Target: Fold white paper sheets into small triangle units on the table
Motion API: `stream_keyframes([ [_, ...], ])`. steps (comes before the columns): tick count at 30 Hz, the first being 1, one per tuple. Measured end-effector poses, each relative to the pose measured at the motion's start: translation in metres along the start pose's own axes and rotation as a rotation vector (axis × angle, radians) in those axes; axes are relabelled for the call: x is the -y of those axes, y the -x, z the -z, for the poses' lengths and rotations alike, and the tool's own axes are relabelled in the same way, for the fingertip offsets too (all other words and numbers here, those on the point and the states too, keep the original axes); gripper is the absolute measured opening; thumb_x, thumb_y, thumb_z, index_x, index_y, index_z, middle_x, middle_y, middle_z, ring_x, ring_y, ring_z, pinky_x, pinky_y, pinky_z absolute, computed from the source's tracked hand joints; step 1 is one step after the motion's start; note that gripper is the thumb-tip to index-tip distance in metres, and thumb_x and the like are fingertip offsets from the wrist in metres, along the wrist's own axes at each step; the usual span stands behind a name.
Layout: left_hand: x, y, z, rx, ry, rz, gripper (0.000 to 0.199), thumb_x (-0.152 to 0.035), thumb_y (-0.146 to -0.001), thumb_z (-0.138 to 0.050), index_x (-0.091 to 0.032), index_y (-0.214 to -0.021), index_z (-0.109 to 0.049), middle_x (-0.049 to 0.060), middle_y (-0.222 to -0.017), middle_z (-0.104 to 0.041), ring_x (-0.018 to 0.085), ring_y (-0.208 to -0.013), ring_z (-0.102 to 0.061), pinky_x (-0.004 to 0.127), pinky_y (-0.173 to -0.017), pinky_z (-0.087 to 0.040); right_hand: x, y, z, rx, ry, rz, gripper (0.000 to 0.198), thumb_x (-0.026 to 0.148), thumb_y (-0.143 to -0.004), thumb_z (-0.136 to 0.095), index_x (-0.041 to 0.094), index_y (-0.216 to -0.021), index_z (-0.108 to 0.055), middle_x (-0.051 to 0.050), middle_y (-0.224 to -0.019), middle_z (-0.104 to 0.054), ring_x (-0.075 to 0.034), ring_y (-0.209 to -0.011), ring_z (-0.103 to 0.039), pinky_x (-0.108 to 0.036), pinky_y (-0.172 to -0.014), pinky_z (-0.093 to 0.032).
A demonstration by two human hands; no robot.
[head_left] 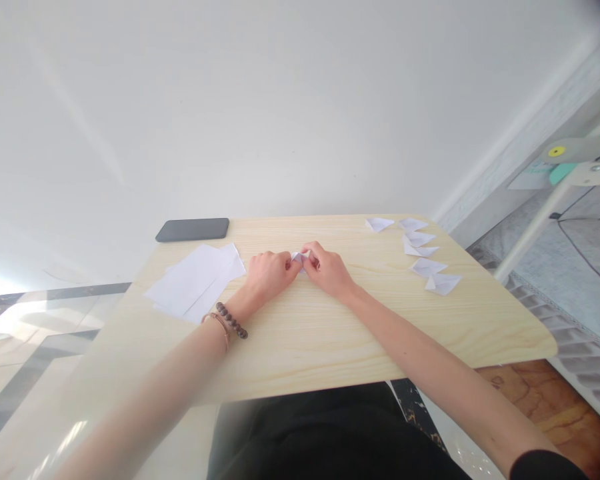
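Observation:
Both hands meet near the middle of the table, pinching a small folded piece of white paper (299, 257) between them. My left hand (271, 272), with bead bracelets at its wrist, has its fingers closed on the paper's left side. From the right, my right hand (329, 268) grips the other side with thumb and fingertips. Much of the paper is hidden behind the fingers. Several white folded paper shapes (420, 251) lie along the table's right side. To the left of my left hand is a loose pile of flat white paper sheets (195, 280).
A dark phone (193, 229) lies at the table's back left corner. The pale wooden table (305, 353) stands against a white wall (280, 113). Beyond its right edge rises a light-coloured metal frame (535, 230).

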State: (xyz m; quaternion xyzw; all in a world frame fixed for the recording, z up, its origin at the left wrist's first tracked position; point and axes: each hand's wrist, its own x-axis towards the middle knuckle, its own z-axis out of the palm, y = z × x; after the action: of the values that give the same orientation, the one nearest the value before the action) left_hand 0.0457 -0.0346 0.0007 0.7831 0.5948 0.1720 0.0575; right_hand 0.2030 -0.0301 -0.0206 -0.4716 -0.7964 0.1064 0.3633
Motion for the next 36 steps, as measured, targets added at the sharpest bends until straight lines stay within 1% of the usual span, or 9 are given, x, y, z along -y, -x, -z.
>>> stream_keyframes([
  [3, 0.007, 0.0, -0.001, 0.069, 0.336, -0.039, 0.032, -0.036, -0.079, -0.038, -0.017, -0.079, -0.064, 0.003, -0.065, -0.063, 0.015, -0.057, -0.054, 0.025, -0.054, -0.033, -0.002, 0.002, 0.004, 0.028, -0.102, 0.061, 0.018, 0.027, -0.084, -0.042, 0.021, -0.098, -0.05, 0.003, -0.064, -0.058, -0.009, -0.054, -0.051, -0.02, -0.057, -0.038],
  [6, 0.013, -0.001, 0.0, 0.156, 0.661, -0.056, 0.032, -0.035, -0.079, -0.041, -0.017, -0.093, -0.062, 0.002, -0.074, -0.065, 0.013, -0.063, -0.056, 0.023, -0.058, -0.038, -0.003, 0.002, 0.005, 0.049, -0.154, 0.099, 0.02, 0.031, -0.084, -0.043, 0.021, -0.1, -0.051, 0.002, -0.074, -0.063, -0.008, -0.056, -0.053, -0.02, -0.059, -0.039],
  [11, 0.021, -0.007, 0.004, 0.312, 1.046, -0.01, 0.034, -0.031, -0.072, -0.053, -0.013, -0.099, -0.061, 0.007, -0.087, -0.066, 0.018, -0.082, -0.058, 0.026, -0.066, -0.044, -0.008, 0.002, 0.003, 0.028, -0.108, 0.19, 0.02, 0.026, -0.084, -0.043, 0.021, -0.099, -0.055, 0.0, -0.083, -0.063, -0.007, -0.06, -0.053, -0.019, -0.057, -0.039],
  [15, 0.027, -0.01, 0.009, 0.428, 1.293, 0.039, 0.034, -0.033, -0.073, -0.054, -0.01, -0.096, -0.063, 0.012, -0.097, -0.064, 0.022, -0.093, -0.057, 0.035, -0.081, -0.045, -0.013, 0.002, 0.002, -0.029, 0.033, 0.249, 0.021, 0.021, -0.083, -0.042, 0.021, -0.095, -0.059, -0.001, -0.078, -0.061, -0.008, -0.058, -0.05, -0.02, -0.057, -0.037],
  [21, 0.027, -0.009, 0.004, 0.362, 1.235, 0.077, 0.039, -0.04, -0.066, -0.065, -0.012, -0.093, -0.064, 0.009, -0.095, -0.065, 0.021, -0.094, -0.058, 0.035, -0.085, -0.045, -0.013, 0.003, 0.002, -0.001, 0.12, 0.246, 0.025, 0.02, -0.083, -0.041, 0.022, -0.095, -0.062, -0.002, -0.079, -0.062, -0.009, -0.062, -0.051, -0.021, -0.058, -0.036],
  [26, 0.027, -0.01, -0.001, 0.311, 1.244, 0.092, 0.041, -0.04, -0.064, -0.068, -0.011, -0.094, -0.064, 0.009, -0.09, -0.067, 0.02, -0.087, -0.06, 0.035, -0.082, -0.046, -0.009, 0.002, 0.005, -0.01, 0.028, 0.216, 0.024, 0.019, -0.081, -0.042, 0.021, -0.094, -0.062, -0.002, -0.083, -0.063, -0.009, -0.063, -0.054, -0.021, -0.062, -0.04],
  [29, 0.027, -0.01, -0.002, 0.271, 1.225, 0.097, 0.04, -0.04, -0.063, -0.069, -0.012, -0.091, -0.065, 0.008, -0.087, -0.067, 0.019, -0.083, -0.06, 0.034, -0.079, -0.046, -0.006, 0.002, 0.008, 0.026, -0.047, 0.19, 0.022, 0.019, -0.079, -0.044, 0.02, -0.094, -0.06, -0.002, -0.087, -0.062, -0.008, -0.063, -0.055, -0.021, -0.064, -0.041],
  [33, 0.026, -0.009, -0.002, 0.251, 1.174, 0.072, 0.037, -0.04, -0.062, -0.069, -0.013, -0.087, -0.065, 0.007, -0.083, -0.067, 0.017, -0.078, -0.06, 0.032, -0.075, -0.047, -0.005, 0.002, 0.01, 0.069, -0.168, 0.067, 0.024, 0.03, -0.078, -0.049, 0.018, -0.098, -0.055, -0.002, -0.086, -0.063, -0.01, -0.065, -0.056, -0.021, -0.062, -0.041],
  [36, 0.025, -0.008, -0.001, 0.228, 1.129, 0.067, 0.037, -0.042, -0.061, -0.069, -0.013, -0.084, -0.065, 0.006, -0.081, -0.066, 0.017, -0.075, -0.059, 0.032, -0.073, -0.047, -0.007, 0.0, 0.009, 0.102, -0.204, 0.012, 0.024, 0.037, -0.079, -0.049, 0.016, -0.088, -0.057, -0.001, -0.074, -0.062, -0.009, -0.061, -0.052, -0.02, -0.058, -0.039],
])
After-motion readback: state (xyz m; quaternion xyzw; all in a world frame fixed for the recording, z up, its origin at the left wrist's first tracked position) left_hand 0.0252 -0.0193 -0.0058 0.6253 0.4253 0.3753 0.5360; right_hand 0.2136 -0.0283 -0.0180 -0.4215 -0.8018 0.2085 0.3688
